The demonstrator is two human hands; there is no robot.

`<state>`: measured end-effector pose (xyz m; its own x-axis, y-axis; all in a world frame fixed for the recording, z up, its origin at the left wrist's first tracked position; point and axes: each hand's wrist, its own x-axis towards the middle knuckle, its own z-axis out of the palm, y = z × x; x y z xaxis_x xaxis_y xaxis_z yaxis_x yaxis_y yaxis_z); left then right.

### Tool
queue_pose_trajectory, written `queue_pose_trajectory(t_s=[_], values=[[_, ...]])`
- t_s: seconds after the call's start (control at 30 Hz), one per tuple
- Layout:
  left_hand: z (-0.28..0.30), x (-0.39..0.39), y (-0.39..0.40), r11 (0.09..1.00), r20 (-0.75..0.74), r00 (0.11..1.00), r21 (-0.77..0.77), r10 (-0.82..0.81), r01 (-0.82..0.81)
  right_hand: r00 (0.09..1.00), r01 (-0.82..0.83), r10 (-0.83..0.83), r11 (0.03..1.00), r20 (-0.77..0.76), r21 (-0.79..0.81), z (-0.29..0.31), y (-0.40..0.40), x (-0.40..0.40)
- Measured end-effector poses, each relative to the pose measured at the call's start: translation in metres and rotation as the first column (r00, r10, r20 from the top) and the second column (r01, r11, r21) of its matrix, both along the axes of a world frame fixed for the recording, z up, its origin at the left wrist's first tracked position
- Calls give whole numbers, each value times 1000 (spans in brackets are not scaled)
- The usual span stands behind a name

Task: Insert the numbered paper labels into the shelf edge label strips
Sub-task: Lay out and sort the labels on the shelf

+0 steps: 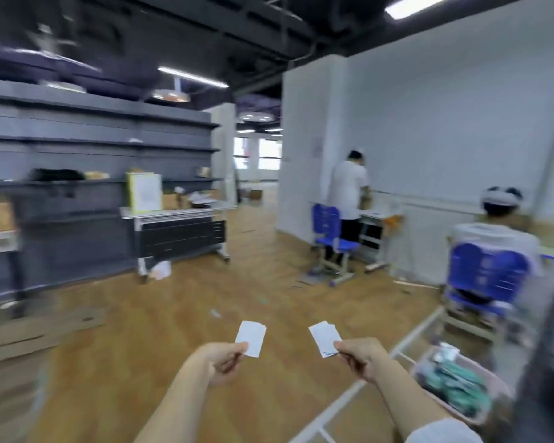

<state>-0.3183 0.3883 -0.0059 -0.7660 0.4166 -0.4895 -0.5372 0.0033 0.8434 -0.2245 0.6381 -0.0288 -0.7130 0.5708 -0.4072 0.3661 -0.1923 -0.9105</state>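
My left hand (226, 361) pinches a small stack of white paper labels (251, 337) by its lower corner. My right hand (362, 356) pinches a second small stack of white labels (323, 338), with dark print showing at its lower edge. Both stacks are held out over the wooden floor, a short gap between them. The grey shelving unit (93, 139) with its shelf edge strips stands far off at the left, blurred. The numbers on the labels cannot be read.
A white rolling table (176, 215) with boxes stands before the shelves. At the right, one person stands at a desk (349, 187) and another sits on a blue chair (490, 273). A pink basket (461, 388) and a white metal frame (406, 343) are close at my right.
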Motion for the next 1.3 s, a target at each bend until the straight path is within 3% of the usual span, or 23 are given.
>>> queue_pose_trajectory(t_s=[0.17,0.3,0.47,0.63,0.8,0.97,1.3], values=[[3,83,151,970,-36,970,-48,-239,237,952,299,-301,953,-45,-59,5,115,143],[-3,180,270,895,-19,895,-40,-445,444,863,497,-502,864,-56,-84,4,193,273],[-26,302,393,770,51,769,63,-638,635,699,701,-709,705,-95,-104,5,254,423],[-26,391,474,626,91,621,32,-778,779,504,845,-859,512,-92,-154,-3,276,539],[-29,427,527,528,100,526,-3,-845,849,387,890,-915,404,-116,-213,-12,294,575],[-27,429,575,494,97,488,41,-867,869,300,923,-951,308,-71,-232,-8,321,578],[-22,412,647,461,87,460,-5,-884,887,274,924,-961,276,-45,-264,-8,386,567]])
